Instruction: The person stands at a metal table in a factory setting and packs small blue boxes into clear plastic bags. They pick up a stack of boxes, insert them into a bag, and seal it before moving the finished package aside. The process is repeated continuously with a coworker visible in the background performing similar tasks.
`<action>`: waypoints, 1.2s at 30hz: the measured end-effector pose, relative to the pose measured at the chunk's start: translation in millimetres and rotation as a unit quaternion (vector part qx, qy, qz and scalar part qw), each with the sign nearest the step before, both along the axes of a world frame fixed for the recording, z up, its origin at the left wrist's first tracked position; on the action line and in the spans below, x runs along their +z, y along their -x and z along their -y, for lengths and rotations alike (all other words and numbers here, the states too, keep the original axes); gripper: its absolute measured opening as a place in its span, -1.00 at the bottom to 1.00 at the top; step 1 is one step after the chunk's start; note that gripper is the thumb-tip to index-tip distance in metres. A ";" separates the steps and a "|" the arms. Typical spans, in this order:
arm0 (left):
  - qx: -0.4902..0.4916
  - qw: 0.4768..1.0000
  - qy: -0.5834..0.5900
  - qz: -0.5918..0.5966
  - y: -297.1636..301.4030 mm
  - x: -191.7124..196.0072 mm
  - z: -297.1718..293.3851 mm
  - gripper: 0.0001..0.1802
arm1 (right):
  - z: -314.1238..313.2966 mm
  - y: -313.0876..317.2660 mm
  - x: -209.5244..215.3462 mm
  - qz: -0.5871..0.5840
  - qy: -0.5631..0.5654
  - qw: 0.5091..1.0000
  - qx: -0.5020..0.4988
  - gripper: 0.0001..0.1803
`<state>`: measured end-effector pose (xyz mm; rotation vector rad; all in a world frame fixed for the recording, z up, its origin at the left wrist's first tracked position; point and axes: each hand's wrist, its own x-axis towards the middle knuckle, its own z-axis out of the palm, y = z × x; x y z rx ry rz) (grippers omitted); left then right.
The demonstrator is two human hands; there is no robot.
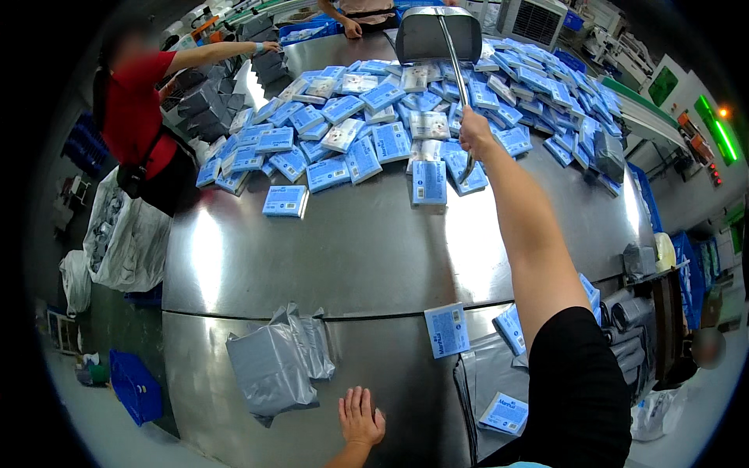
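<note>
My right hand (474,134) is closed around the long metal handle of a wide grey scoop (438,37), which looks like a metal dustpan. Its pan stands at the far side of a heap of blue-and-white flat packs (343,134) on the steel table. My left hand (361,421) rests palm down on the near table with its fingers stretched out and nothing in them. Beyond it sit filled grey plastic mailer bags (273,370). To its right are flat grey mailer bags (493,366), with a loose pack (504,413) on top and another pack (447,331) at their far edge.
A person in a red top (144,109) reaches over the table's left side, near dark grey parcels (204,105). Another person's hand (353,30) is at the far edge. A white sack (129,234) and a blue crate (134,386) stand at left. Rolled grey bags (628,335) lie at right.
</note>
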<state>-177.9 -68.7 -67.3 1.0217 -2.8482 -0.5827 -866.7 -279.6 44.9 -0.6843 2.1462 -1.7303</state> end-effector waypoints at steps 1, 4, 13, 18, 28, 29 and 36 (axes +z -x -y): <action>0.011 1.000 0.002 0.011 -6.7 2.5 -5.0 -0.28 | 9.7 -27.2 10.2 0.076 -0.017 0.997 -0.021 -0.53; 0.023 1.000 0.006 0.009 -11.4 4.3 -10.0 -0.28 | 2.8 -86.9 27.7 0.196 0.000 0.980 -0.031 -0.54; 0.013 0.999 0.026 0.014 -4.5 1.6 -3.0 -0.30 | -33.4 -51.7 49.3 0.013 0.060 0.997 -0.051 -0.49; 0.030 0.999 0.029 -0.010 -11.9 2.8 -11.6 -0.32 | -35.8 -110.3 113.4 0.058 0.169 0.983 -0.027 -0.52; 0.030 0.999 0.025 0.004 -18.9 -0.7 -8.5 -0.32 | -262.7 -359.1 172.9 0.305 0.236 0.920 0.065 -0.54; 0.029 0.999 0.012 -0.009 -18.7 -5.0 -6.9 -0.32 | -282.6 -389.0 177.2 0.297 0.237 0.924 0.046 -0.51; -0.062 0.993 -0.101 -0.028 -37.1 8.6 14.4 -0.41 | -384.3 -549.2 183.5 0.271 0.204 0.913 0.228 -0.52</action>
